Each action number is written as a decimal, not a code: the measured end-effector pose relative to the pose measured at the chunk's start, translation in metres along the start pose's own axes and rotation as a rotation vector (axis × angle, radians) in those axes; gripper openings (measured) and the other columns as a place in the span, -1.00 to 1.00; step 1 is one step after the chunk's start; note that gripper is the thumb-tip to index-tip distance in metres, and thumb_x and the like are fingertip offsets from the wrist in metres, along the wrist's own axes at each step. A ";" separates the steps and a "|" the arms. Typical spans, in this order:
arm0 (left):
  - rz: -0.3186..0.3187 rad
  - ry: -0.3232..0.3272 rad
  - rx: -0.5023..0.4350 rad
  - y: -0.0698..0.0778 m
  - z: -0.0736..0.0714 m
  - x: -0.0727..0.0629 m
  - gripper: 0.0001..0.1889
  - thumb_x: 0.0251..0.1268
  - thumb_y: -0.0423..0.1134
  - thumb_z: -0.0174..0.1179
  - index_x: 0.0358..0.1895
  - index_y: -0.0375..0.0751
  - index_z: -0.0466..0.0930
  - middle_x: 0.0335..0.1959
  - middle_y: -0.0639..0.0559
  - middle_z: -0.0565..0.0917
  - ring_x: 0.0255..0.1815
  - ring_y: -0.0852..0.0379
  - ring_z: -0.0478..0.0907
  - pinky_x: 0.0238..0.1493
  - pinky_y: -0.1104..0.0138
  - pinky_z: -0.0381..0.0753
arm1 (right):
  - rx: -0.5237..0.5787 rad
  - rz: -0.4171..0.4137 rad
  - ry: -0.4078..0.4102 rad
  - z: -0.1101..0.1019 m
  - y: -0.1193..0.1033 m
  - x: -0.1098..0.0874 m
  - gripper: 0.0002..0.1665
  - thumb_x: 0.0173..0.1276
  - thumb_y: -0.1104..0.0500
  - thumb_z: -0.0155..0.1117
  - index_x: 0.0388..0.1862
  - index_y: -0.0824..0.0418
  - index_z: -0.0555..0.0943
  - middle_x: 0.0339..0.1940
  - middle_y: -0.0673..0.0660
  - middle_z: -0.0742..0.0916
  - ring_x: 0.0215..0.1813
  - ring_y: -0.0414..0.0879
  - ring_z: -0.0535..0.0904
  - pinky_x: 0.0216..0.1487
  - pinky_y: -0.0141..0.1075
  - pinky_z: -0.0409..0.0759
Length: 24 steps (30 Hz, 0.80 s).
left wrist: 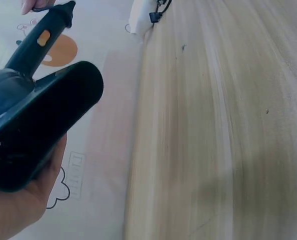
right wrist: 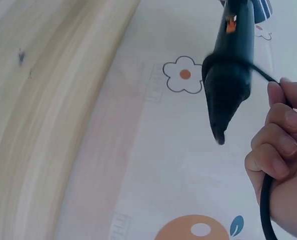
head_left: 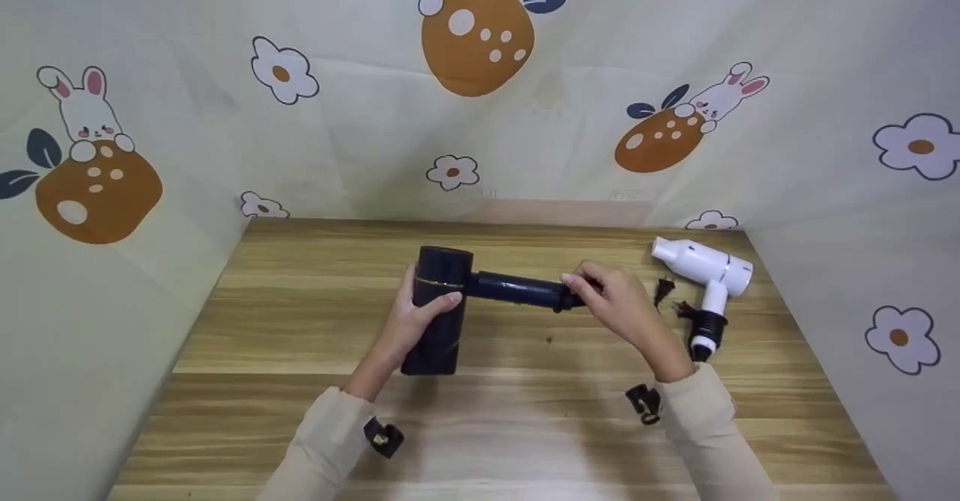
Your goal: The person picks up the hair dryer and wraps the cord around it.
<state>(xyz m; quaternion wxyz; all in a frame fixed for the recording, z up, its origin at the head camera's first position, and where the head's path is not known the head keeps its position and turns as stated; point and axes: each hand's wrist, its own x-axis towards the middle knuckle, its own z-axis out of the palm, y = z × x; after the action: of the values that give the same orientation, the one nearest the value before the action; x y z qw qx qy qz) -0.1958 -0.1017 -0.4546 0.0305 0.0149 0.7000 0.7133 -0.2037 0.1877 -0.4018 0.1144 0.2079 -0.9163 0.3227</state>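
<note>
A black hair dryer (head_left: 442, 340) is held up over the table by the left hand (head_left: 412, 321), which grips its wide barrel with the thumb across the front. The dryer's handle (head_left: 517, 289) points right, toward the right hand (head_left: 619, 298). In the right wrist view, the right hand's thumb and forefinger pinch the black cord (right wrist: 266, 205), and the other fingers curl round it. The cord loops round the tapered end of the handle (right wrist: 228, 70). An orange button (left wrist: 43, 38) shows on the handle in the left wrist view, where the barrel's open end faces the camera.
A white hair dryer (head_left: 701, 261) lies at the table's back right, its black cord (head_left: 707, 328) wound round its handle. A black plug (head_left: 664, 289) is beside it. Patterned cloth (head_left: 360, 133) walls the wooden table (head_left: 525, 418) at the back and sides.
</note>
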 end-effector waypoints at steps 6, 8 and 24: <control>-0.009 -0.070 -0.047 0.000 -0.002 -0.003 -0.38 0.06 -0.21 0.26 0.22 -0.02 0.22 -0.24 -0.13 0.53 -0.34 0.03 0.58 -0.29 0.20 0.61 | 0.072 0.043 -0.044 -0.003 0.008 0.004 -0.74 0.38 0.04 0.11 -0.47 0.12 0.57 -0.55 0.03 0.63 -0.57 -0.24 0.36 -0.48 -0.38 0.38; -0.016 -0.092 -0.067 0.000 -0.002 -0.005 -0.37 0.07 -0.21 0.24 0.25 -0.01 0.20 -0.24 -0.14 0.53 -0.35 0.02 0.58 -0.31 0.18 0.62 | 0.147 0.074 -0.055 -0.002 0.012 0.005 -0.74 0.38 0.08 0.11 -0.46 0.15 0.59 -0.51 0.07 0.66 -0.57 -0.24 0.34 -0.49 -0.39 0.36; -0.055 -0.169 -0.370 0.002 0.006 -0.012 -0.48 0.16 -0.29 0.07 0.20 -0.06 0.14 -0.31 -0.16 0.62 -0.41 -0.08 0.64 -0.39 0.05 0.64 | 0.826 0.212 -0.118 0.017 0.028 0.003 -0.65 0.46 0.20 -0.04 -0.57 0.06 0.51 -0.57 -0.09 0.49 -0.49 -0.27 0.36 -0.43 -0.49 0.35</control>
<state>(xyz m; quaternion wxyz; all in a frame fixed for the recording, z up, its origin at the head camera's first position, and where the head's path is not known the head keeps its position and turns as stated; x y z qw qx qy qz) -0.1836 -0.0967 -0.4520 0.1108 0.0496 0.5523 0.8248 -0.2210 0.1957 -0.4290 -0.0649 0.1591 -0.7315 0.6598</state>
